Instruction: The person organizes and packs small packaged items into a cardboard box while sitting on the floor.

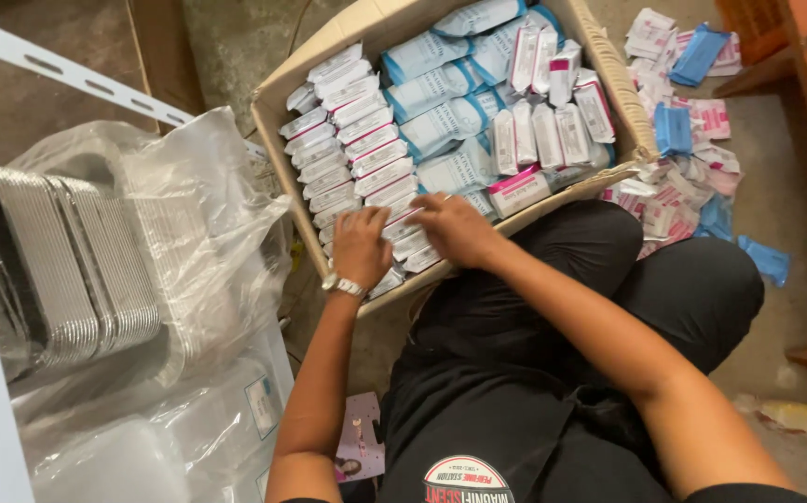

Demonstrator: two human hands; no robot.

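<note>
Both hands press fingers-down on the near white sachets (394,228) in the cardboard box (278,140). The left hand (360,247) and right hand (457,228) hold nothing. The row runs away from the fingertips

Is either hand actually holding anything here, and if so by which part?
Cannot be told. Both the left hand and the right hand rest fingers-down on the near end of the row of small white packets in the cardboard box; no lifted packet shows.

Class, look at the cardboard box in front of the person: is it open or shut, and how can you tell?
Open. The cardboard box has its flaps folded outward, and rows of white packets show inside, under both hands.
</note>
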